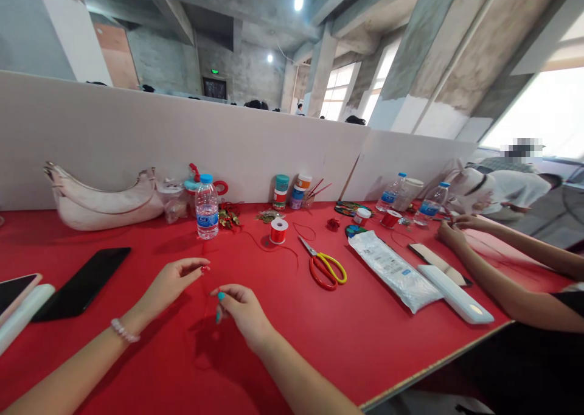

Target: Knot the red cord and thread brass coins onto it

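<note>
My left hand point(171, 284) hovers over the red table point(356, 336) with thumb and forefinger pinched on a thin red cord point(204, 281). My right hand point(241, 308), just to its right, is curled and pinches the same cord lower down. The cord is hard to see against the red surface. A spool of red cord point(278, 230) stands further back, with a loose strand trailing from it. Scissors with red and yellow handles point(325, 266) lie to the right of my hands.
A water bottle point(207, 208), a white handbag point(103, 202) and paint jars point(289, 191) line the white partition. Two phones point(82, 281) lie at left. A plastic packet point(395, 270) and white case point(454, 293) lie at right, where another person's arms point(497, 263) rest on the table.
</note>
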Tool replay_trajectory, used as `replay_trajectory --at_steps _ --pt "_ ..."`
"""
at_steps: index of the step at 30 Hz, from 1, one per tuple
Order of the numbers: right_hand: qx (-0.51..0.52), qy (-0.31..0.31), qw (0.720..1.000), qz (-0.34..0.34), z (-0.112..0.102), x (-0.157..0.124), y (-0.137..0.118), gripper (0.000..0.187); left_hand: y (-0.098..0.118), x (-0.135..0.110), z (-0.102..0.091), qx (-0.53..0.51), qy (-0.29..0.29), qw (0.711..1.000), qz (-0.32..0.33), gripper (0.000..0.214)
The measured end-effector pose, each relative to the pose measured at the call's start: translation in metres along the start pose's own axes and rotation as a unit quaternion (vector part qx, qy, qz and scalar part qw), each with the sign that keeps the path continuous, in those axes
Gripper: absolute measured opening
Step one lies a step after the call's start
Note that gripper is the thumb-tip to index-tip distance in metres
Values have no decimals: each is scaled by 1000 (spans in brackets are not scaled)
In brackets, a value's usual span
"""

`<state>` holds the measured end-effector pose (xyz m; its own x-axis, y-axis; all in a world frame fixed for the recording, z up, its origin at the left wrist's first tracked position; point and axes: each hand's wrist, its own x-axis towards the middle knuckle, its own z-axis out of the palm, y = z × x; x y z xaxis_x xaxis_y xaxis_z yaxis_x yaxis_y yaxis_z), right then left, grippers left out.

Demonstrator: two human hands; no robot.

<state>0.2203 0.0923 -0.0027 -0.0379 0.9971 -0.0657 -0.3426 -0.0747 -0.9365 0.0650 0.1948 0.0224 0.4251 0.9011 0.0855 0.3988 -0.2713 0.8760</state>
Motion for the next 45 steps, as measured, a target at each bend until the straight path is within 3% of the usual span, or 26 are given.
replay_trajectory --at_steps 8,13,21,28,34,39,45 --pt "-142 42 989 -22 -41 11 -22 29 -20 -6 -10 133 47 990 11 43" --pt "-235 93 966 -54 -71 21 -30 18 -34 -10 -13 207 65 976 14 41" --pt "-474 142 863 -99 -105 23 -42 17 -60 -14 -18 257 67 963 36 35" --pt "-550 165 815 -85 -141 9 -58 19 -63 -17 -20 271 58 961 16 34" --pt "-614 182 766 -56 -169 -6 -68 18 -57 -20 -17 288 45 956 39 30" --pt "-649 205 732 -34 -177 -7 -71 19 -54 -22 -15 309 33 949 47 29" --pt "-680 207 703 -19 -164 1 -69 20 -59 -22 -16 300 38 952 40 28"
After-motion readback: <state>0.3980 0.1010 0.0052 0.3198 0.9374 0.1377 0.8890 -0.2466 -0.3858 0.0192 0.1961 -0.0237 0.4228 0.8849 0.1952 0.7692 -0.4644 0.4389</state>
